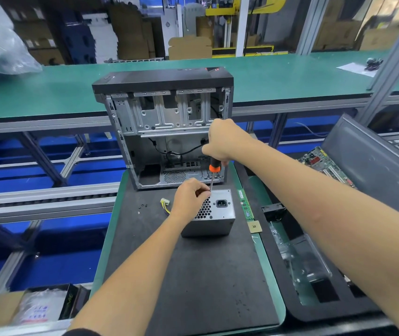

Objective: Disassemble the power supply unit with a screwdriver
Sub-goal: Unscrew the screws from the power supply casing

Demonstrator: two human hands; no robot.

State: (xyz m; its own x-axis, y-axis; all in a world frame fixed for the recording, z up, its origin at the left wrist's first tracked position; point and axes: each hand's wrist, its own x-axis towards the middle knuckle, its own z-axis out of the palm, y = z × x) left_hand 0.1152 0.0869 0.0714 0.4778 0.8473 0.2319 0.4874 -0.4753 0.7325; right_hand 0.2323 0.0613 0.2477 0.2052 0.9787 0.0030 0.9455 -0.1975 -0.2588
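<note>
A grey metal power supply unit [218, 214] stands on the black mat [193, 275], its socket and honeycomb grille facing up. My left hand [190, 197] rests on its far left top corner, fingers pinched there. My right hand [222, 139] grips the black and orange handle of a screwdriver [214, 169]. The shaft points down, and its tip meets the unit's top edge beside my left fingers. A bundle of yellow wires with a white plug [165, 205] comes out on the unit's left.
An open, empty computer case [167, 132] stands just behind the unit. Small black screws [142, 206] lie on the mat at left. A memory stick [244, 203] and a processor chip [254, 226] lie to the right. A motherboard [324, 163] and a grey panel [373, 161] sit farther right.
</note>
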